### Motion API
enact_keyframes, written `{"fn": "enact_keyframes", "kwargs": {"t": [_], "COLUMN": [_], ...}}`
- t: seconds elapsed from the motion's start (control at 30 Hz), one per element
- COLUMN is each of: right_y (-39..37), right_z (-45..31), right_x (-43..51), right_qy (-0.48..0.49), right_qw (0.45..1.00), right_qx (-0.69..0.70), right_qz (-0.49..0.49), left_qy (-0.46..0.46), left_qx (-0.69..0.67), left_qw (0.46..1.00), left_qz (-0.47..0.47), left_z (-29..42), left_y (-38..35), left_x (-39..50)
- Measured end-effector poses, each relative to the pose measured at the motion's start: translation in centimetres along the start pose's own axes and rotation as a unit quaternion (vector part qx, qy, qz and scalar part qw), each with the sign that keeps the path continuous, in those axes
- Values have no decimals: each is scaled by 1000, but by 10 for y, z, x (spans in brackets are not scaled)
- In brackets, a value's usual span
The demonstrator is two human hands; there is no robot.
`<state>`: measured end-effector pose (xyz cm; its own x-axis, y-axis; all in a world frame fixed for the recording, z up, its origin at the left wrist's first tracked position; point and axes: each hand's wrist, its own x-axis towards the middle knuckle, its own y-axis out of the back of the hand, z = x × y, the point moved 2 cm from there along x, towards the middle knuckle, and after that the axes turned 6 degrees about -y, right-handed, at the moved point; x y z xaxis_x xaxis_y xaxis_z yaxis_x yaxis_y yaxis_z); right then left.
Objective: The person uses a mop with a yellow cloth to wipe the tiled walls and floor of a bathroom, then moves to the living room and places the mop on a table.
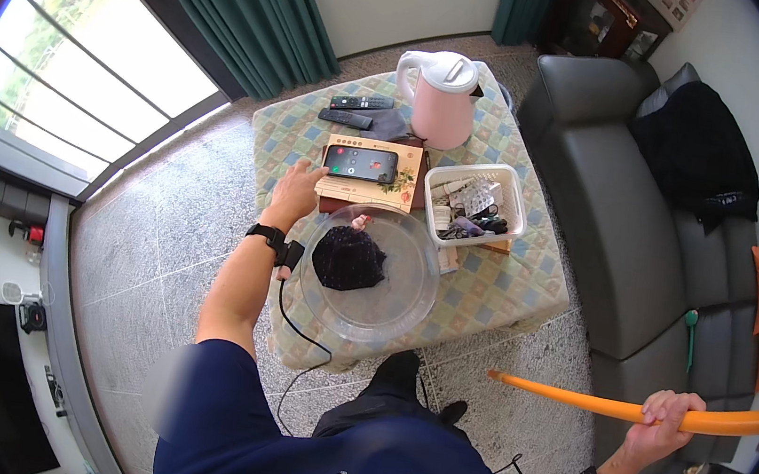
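My left hand reaches over the table's left side, a finger at the lower left corner of a smartphone with a lit screen. The phone lies on a printed box or booklet. Below it, a round clear plastic tray or lid holds a dark speckled cloth item and a small pink figure. Out to the right, my right hand is closed around a long, curved orange rod or tube, held above the floor and sofa; its far end runs out of view.
A pink electric kettle, two remote controls and a white plastic basket of small items stand or lie on the quilted tablecloth. A gray sofa is at the right. Black cables hang from both wristbands.
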<state>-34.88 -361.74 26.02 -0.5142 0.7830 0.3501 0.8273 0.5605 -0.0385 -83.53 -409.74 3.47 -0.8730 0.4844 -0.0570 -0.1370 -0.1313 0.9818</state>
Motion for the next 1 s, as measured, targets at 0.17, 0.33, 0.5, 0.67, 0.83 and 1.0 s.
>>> {"fn": "enact_keyframes", "kwargs": {"t": [0.17, 0.33, 0.5, 0.67, 0.83, 1.0], "right_y": [-24, -42, -47, -48, -46, -37], "right_z": [2, 8, 14, 19, 25, 26], "right_x": [5, 9, 19, 26, 30, 28], "right_qy": [-26, -34, -31, -40, -37, -39], "right_qw": [999, 998, 999, 999, 999, 997], "right_qx": [-15, -18, -9, -3, -13, -35], "right_qz": [29, 45, 20, 19, 29, 51], "left_qy": [-12, -29, -42, -59, -114, -178], "left_qx": [-8, -9, 9, -2, -25, 43], "left_qw": [1000, 999, 999, 997, 992, 983], "left_qz": [11, 15, -7, 41, 40, -27], "left_z": [-1, -8, -9, -5, 15, 54], "left_y": [-32, -38, -42, -34, -19, -27], "left_x": [33, 45, 44, 55, 87, 127]}}
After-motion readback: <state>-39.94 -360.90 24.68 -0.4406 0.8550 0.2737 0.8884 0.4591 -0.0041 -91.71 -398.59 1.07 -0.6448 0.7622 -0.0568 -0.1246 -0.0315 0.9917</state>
